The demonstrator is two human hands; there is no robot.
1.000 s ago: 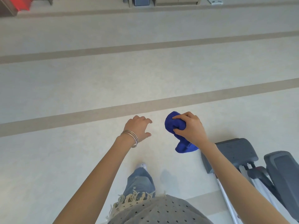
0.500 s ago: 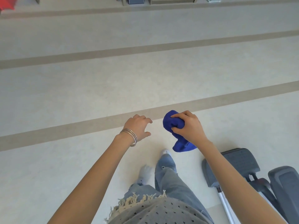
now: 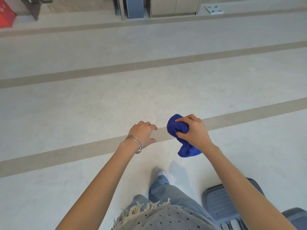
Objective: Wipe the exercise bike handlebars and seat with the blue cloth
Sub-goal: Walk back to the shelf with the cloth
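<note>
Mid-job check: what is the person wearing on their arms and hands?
No sleeves or gloves are in view. The left hand has a stack of thin silver bangles at the wrist. The right hand shows no rings, watch or bracelet.

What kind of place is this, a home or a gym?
Probably a gym or exercise room: grey machine pedals sit lower right, the wide pale floor has long brown stripes, and cabinets line the far wall.
</note>
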